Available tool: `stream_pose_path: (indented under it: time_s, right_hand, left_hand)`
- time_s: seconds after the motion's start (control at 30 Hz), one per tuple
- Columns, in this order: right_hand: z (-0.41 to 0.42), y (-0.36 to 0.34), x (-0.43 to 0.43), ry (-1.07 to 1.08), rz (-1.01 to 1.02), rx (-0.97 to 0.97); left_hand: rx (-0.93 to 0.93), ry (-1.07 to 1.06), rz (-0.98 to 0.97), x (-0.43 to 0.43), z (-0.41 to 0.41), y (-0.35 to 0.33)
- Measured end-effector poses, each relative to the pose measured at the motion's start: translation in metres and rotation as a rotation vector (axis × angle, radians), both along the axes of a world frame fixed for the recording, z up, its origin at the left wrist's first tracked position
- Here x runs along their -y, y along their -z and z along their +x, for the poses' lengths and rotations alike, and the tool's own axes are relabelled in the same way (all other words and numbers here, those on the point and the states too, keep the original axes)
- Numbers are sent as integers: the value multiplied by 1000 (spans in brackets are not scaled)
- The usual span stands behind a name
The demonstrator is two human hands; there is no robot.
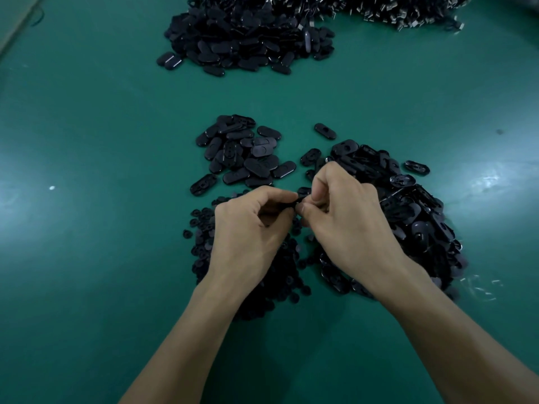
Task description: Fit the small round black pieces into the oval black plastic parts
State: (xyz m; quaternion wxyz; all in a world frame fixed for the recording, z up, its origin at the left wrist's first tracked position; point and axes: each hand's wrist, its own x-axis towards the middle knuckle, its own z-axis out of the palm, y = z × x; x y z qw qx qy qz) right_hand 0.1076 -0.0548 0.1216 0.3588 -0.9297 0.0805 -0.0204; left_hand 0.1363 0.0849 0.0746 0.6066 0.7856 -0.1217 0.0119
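The green bench (87, 141) carries four dark heaps. The largest, the far heap (248, 33), lies well apart at the top edge. Nearer, the right heap (408, 205) of ovals spreads under and beyond the right hand (347, 220). The middle heap (242, 153) of ovals sits just ahead of both hands. The rounds (201, 228), smallest of the heaps, lie under the left hand (248, 225).

Both hands meet above the gap between the rounds and the right heap. The fingers of each are curled in narrow, thumb against forefinger, pinching one black part (295, 203) between them. It is too small and too hidden to tell whether a round is already seated in it.

This looks like the fitting step itself: a round being pressed into an oval. The next move would call for a firm squeeze until the piece seats, then dropping the finished part, probably on the middle heap, and reaching for a fresh oval and round.
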Motion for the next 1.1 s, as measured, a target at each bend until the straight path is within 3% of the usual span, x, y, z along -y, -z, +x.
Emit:
stream_pose_path:
  time_s: [0.2,0.3,0.4,0.43,0.6,0.83,1.1]
  right_hand:
    - [0,-1,-1,58,128,-66]
    - [1,-1,1,53,349,-143]
    - [2,-2,5,20,556,-207]
    - [2,-2,7,-5,540,-206]
    - [5,0,18,-81,86,-14]
    - [10,4,31,-168,253,-48]
    - [10,10,33,-163,253,-22]
  left_hand:
    - [130,-1,98,-1,0,3]
    - [205,-19,177,-4,2,5]
    - [147,-19,154,-6,3,6]
    - [111,-21,128,-6,3,6]
    - [-30,34,-30,-4,3,1]
    - [-234,78,-223,-6,5,-2]
    - [-267,107,-261,-6,5,-1]
